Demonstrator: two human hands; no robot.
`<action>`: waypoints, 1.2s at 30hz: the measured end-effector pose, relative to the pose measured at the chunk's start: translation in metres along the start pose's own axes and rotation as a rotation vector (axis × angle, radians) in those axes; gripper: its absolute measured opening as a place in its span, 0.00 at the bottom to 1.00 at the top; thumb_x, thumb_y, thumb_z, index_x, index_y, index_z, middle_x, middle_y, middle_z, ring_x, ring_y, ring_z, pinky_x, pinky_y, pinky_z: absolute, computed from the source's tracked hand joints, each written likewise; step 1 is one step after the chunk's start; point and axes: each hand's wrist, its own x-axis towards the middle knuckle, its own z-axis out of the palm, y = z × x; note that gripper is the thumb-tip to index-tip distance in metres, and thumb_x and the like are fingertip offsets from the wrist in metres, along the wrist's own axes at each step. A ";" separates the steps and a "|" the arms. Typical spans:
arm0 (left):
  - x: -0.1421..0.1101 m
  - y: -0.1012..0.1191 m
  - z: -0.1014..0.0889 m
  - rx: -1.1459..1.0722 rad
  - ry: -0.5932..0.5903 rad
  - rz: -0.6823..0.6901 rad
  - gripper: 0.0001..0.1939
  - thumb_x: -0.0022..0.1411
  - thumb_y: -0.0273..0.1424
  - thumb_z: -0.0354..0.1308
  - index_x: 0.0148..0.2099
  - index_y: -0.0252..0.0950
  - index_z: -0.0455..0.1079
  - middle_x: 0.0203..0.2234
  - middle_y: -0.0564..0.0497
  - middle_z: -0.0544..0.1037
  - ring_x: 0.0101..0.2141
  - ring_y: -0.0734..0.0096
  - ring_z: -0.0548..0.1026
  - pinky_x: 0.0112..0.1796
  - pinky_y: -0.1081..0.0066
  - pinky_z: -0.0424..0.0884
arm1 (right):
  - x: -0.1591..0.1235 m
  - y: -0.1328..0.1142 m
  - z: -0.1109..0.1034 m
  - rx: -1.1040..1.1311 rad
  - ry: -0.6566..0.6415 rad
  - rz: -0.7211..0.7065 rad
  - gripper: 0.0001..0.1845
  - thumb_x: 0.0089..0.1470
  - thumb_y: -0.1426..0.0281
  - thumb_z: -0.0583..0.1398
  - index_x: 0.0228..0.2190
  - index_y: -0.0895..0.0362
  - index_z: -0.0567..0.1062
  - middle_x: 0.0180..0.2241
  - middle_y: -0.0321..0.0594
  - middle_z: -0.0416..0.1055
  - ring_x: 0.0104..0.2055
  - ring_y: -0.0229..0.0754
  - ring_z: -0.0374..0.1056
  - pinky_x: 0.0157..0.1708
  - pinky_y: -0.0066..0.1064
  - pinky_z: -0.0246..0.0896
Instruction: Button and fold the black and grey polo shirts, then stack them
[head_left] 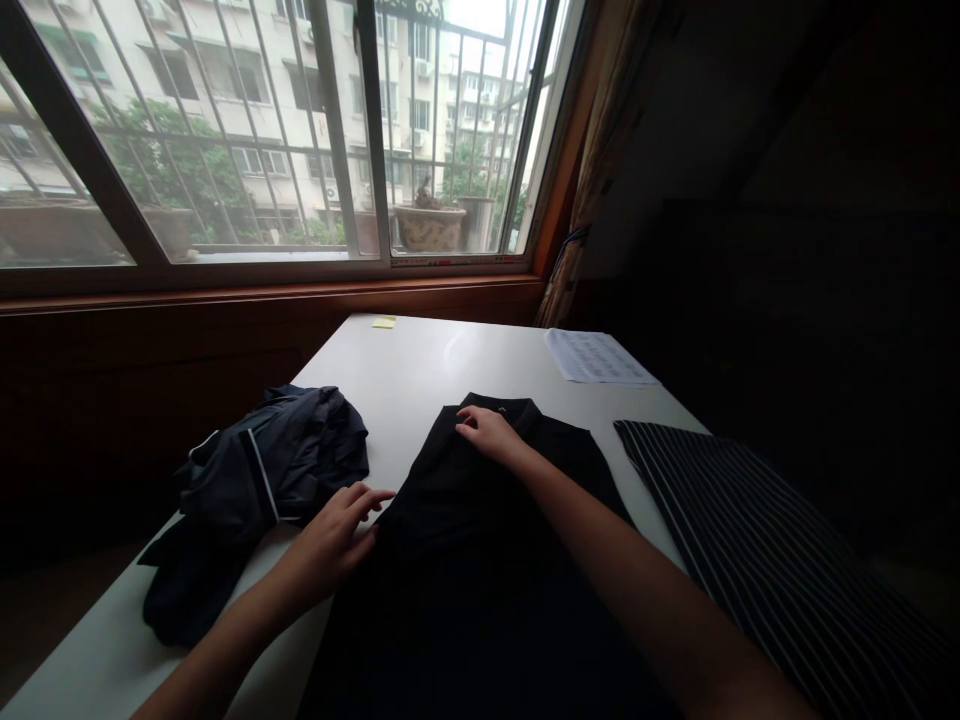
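Observation:
A black collared shirt (465,560) lies spread out on the white table, its collar (499,405) at the far end. At the shirt's left edge is my left hand (349,525), fingers stretched forward and thumb apart, touching or nearly touching the cloth. My right hand (487,432) reaches across the shirt and rests near the left side of the collar. Its fingers point left with a gap between thumb and index finger, and no fold of cloth shows between them. The shirt's lower part is dark and runs out of view.
A crumpled heap of dark clothes (270,470) with white trim lies left on the white table (420,350). Right of the shirt is a striped dark cloth (750,520). Printed sheets (600,357) and a yellow note (384,322) lie near the far edge, below a barred window (285,130).

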 end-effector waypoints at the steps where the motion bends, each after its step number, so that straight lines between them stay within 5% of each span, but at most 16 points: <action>1: 0.000 0.001 0.001 0.009 -0.005 0.010 0.23 0.66 0.29 0.53 0.62 0.45 0.65 0.47 0.45 0.71 0.44 0.62 0.72 0.46 0.63 0.73 | 0.011 0.000 0.003 0.008 0.004 0.008 0.17 0.60 0.66 0.61 0.51 0.56 0.74 0.44 0.43 0.76 0.46 0.43 0.72 0.46 0.30 0.63; 5: -0.008 0.002 0.005 0.019 -0.017 0.006 0.25 0.61 0.27 0.57 0.60 0.44 0.65 0.47 0.46 0.70 0.42 0.64 0.73 0.44 0.66 0.73 | 0.043 -0.005 0.017 0.044 -0.013 0.026 0.23 0.56 0.67 0.64 0.53 0.56 0.72 0.42 0.41 0.77 0.45 0.43 0.72 0.45 0.29 0.63; 10: -0.011 -0.007 0.013 0.044 0.054 -0.004 0.16 0.60 0.23 0.53 0.49 0.40 0.70 0.42 0.48 0.71 0.39 0.66 0.73 0.40 0.69 0.71 | 0.069 -0.012 0.031 0.074 -0.017 0.060 0.29 0.53 0.72 0.65 0.56 0.54 0.68 0.40 0.39 0.77 0.43 0.42 0.72 0.42 0.28 0.63; 15: -0.016 -0.020 0.017 0.067 0.074 -0.009 0.16 0.61 0.22 0.49 0.50 0.40 0.67 0.38 0.50 0.71 0.31 0.71 0.72 0.33 0.72 0.69 | 0.082 -0.018 0.042 0.089 -0.005 0.065 0.28 0.54 0.72 0.64 0.56 0.53 0.67 0.39 0.38 0.77 0.41 0.41 0.72 0.40 0.28 0.63; 21: -0.021 -0.023 0.016 0.100 0.067 0.019 0.22 0.61 0.23 0.49 0.57 0.42 0.65 0.40 0.49 0.72 0.36 0.68 0.74 0.38 0.70 0.71 | 0.079 -0.019 0.047 0.069 0.047 0.025 0.24 0.58 0.71 0.61 0.56 0.53 0.67 0.43 0.40 0.74 0.45 0.41 0.70 0.46 0.30 0.61; 27: -0.020 -0.023 0.020 0.190 0.059 0.062 0.32 0.60 0.21 0.49 0.64 0.49 0.63 0.43 0.48 0.71 0.40 0.66 0.74 0.43 0.69 0.72 | 0.073 -0.011 0.036 0.067 -0.007 -0.007 0.30 0.57 0.60 0.63 0.59 0.53 0.66 0.45 0.43 0.73 0.49 0.43 0.69 0.51 0.32 0.62; 31: -0.020 -0.026 0.020 0.192 0.044 0.046 0.32 0.59 0.21 0.50 0.63 0.48 0.65 0.42 0.49 0.71 0.39 0.67 0.74 0.40 0.71 0.73 | 0.070 -0.007 0.031 0.046 -0.031 -0.001 0.36 0.51 0.68 0.68 0.59 0.51 0.66 0.45 0.41 0.71 0.47 0.41 0.69 0.48 0.28 0.64; 36: -0.021 -0.024 0.018 0.177 0.027 -0.003 0.32 0.59 0.21 0.50 0.64 0.49 0.64 0.42 0.49 0.71 0.39 0.68 0.74 0.41 0.72 0.72 | 0.058 -0.012 0.040 -0.026 0.081 0.014 0.30 0.56 0.70 0.64 0.60 0.53 0.65 0.52 0.46 0.62 0.46 0.42 0.69 0.49 0.32 0.64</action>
